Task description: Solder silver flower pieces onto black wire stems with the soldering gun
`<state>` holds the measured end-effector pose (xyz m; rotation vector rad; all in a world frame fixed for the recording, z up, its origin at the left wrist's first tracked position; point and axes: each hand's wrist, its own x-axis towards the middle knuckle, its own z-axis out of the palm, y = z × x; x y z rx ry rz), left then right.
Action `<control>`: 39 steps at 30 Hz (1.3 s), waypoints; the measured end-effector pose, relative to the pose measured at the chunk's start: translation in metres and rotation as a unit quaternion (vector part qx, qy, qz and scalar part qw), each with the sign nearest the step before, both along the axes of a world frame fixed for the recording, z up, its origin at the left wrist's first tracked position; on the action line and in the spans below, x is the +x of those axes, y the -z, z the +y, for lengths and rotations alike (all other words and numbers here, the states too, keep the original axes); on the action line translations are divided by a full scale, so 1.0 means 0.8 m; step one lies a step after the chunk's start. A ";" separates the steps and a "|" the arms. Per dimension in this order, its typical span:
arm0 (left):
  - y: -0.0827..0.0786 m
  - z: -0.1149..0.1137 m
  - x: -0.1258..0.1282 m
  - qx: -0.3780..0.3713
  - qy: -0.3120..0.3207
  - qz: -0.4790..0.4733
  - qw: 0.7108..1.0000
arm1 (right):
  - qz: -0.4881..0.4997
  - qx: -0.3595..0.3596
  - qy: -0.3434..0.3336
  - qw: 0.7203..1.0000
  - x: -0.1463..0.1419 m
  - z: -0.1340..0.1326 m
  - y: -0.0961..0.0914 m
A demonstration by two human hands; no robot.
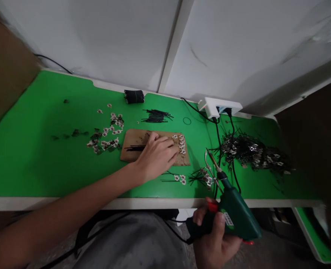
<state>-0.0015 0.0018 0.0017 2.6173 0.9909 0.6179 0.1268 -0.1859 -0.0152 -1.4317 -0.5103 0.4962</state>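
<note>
My right hand [214, 239] is wrapped around the handle of a green soldering gun [238, 215], which has a red trigger. Its metal tip and thin feed tube point up and left over the table. My left hand [158, 155] rests on a brown board [132, 136], fingers bent and pressed down; whatever lies under the fingertips is hidden. Black wires [134, 148] stick out to the left of that hand. Along the board's right side runs a column of small silvery metal parts [182, 144], close to my fingertips.
On the green table [56, 168] lie loose metal parts [109, 144], a black wire bundle [134, 96], cut wires [156, 116] and wired parts [201, 177]. A large pile of wired parts [246, 149] sits right. Cords run from a white power strip [221, 106].
</note>
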 end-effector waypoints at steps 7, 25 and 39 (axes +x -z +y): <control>-0.008 -0.011 -0.013 -0.075 0.117 -0.058 0.989 | 0.010 0.014 0.016 1.000 0.005 0.003 -0.003; -0.049 0.040 -0.086 -0.009 0.007 0.134 0.991 | 0.026 -0.128 -0.061 0.990 0.008 -0.009 -0.007; -0.031 0.036 -0.071 0.037 0.001 0.137 0.990 | 0.031 -0.163 -0.058 0.984 0.005 -0.006 -0.014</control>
